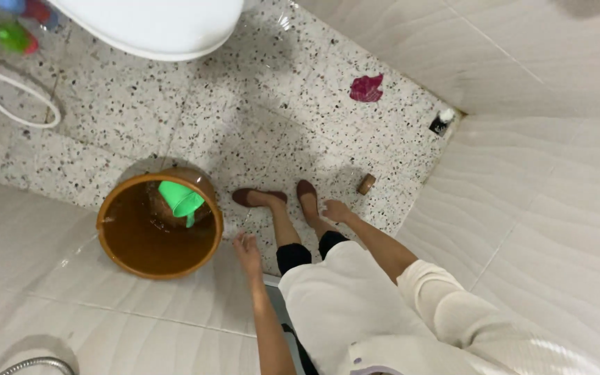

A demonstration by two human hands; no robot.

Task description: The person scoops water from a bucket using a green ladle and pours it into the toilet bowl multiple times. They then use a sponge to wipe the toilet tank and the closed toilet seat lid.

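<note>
Orange-brown bucket (159, 226) sits on the speckled floor (272, 125), full of water, with a green scoop (180, 200) floating at its far side, handle pointing down toward the person. So the layout is pretty simple: the bucket is off to the left of the person's feet, and the left hand (247, 251) is the nearer one by a lot, hanging just beside the bucket's right rim but not touching it. Fingers look loosely spread and relaxed, holding nothing. The right hand (336, 210) is further off, over by the right shoe (307, 198), also empty as far as I can see, fingers slightly curled, though it's small so I can't say more. The scoop lies up and to the left from the left hand, across the rim. Left shoe (258, 197) sits between the bucket and the right one. Other stuff around: a white toilet (154, 28) at the top, a white hose (8, 104) at the left, a small brown cup-like thing (366, 184) near the wall, and a pink scrap (367, 88) further out.
</note>
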